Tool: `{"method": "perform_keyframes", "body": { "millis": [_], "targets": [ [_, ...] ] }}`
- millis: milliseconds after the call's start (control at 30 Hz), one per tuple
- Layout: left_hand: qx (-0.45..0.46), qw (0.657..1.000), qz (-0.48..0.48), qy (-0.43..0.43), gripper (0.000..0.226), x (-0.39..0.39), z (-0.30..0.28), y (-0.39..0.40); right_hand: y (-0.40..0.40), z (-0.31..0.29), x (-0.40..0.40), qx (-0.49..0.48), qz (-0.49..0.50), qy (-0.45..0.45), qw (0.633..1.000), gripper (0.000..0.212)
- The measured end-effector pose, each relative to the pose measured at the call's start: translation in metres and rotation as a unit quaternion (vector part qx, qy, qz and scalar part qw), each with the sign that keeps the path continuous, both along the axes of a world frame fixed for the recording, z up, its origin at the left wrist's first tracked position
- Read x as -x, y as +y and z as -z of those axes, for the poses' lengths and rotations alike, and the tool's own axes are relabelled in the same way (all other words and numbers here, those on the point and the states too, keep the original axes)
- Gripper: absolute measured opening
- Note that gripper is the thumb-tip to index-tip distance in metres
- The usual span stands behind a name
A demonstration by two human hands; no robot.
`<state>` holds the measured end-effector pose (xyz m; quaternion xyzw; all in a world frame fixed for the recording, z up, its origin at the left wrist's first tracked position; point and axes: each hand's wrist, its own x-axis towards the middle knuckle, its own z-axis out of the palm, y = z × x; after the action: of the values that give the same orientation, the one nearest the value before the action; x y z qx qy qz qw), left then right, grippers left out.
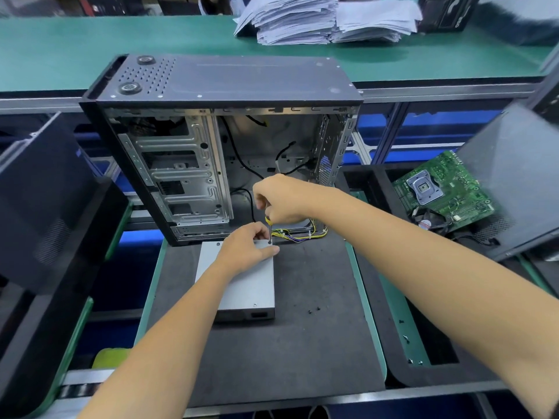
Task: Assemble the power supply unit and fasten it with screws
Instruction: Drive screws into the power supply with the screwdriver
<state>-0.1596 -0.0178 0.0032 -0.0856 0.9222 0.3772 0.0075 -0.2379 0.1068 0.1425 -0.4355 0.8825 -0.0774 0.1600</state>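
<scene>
A grey metal power supply unit lies flat on the dark mat, just in front of the open computer case. Its yellow and purple wires trail toward the case. My left hand presses on the unit's far top, fingers by its far right corner. My right hand grips a screwdriver held upright, its tip on a screw at that corner. Three loose black screws lie on the mat to the unit's right.
The dark mat sits on a green-edged tray. A green motherboard with a fan rests at the right, beside another dark case panel. A black case stands at the left. Paper stacks lie on the far green bench.
</scene>
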Motion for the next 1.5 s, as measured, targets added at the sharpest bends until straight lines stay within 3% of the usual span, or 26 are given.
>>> {"method": "perform_keyframes", "body": {
  "millis": [100,267,467,633,833,933,1133,1267,1500],
  "targets": [
    [0.016,1.0,0.008,0.007,0.031,0.001,-0.001,0.001,0.002,0.002,-0.002,0.044,0.027,0.007,0.999,0.012],
    [0.029,0.999,0.012,0.006,0.032,0.001,-0.001,0.001,0.003,0.009,-0.004,0.067,0.053,0.033,0.996,0.027],
    [0.021,1.0,0.015,0.0,0.03,0.002,-0.002,0.0,0.009,0.008,-0.005,0.077,0.048,-0.008,0.996,0.011],
    [0.034,0.999,0.02,-0.004,0.019,0.002,-0.001,0.002,0.009,0.009,-0.007,0.086,0.046,-0.028,0.995,0.011],
    [0.04,0.999,0.019,-0.023,0.012,0.002,-0.001,0.003,0.007,0.01,-0.007,0.052,0.068,0.047,0.995,0.019],
    [0.037,0.999,0.019,-0.025,0.013,0.001,-0.002,0.004,0.008,0.012,-0.006,0.055,0.067,0.041,0.995,0.018],
    [-0.038,0.999,-0.001,-0.004,0.02,-0.001,-0.01,0.004,0.006,0.007,-0.006,0.056,0.037,-0.038,0.997,0.019],
    [-0.076,0.996,-0.014,0.034,0.012,-0.003,-0.011,0.003,0.001,0.014,-0.01,0.084,0.072,-0.004,0.994,0.013],
    [-0.093,0.995,-0.027,0.023,0.013,-0.004,-0.009,0.003,-0.001,0.015,-0.01,0.095,0.067,0.017,0.993,0.028]
  ]
}}
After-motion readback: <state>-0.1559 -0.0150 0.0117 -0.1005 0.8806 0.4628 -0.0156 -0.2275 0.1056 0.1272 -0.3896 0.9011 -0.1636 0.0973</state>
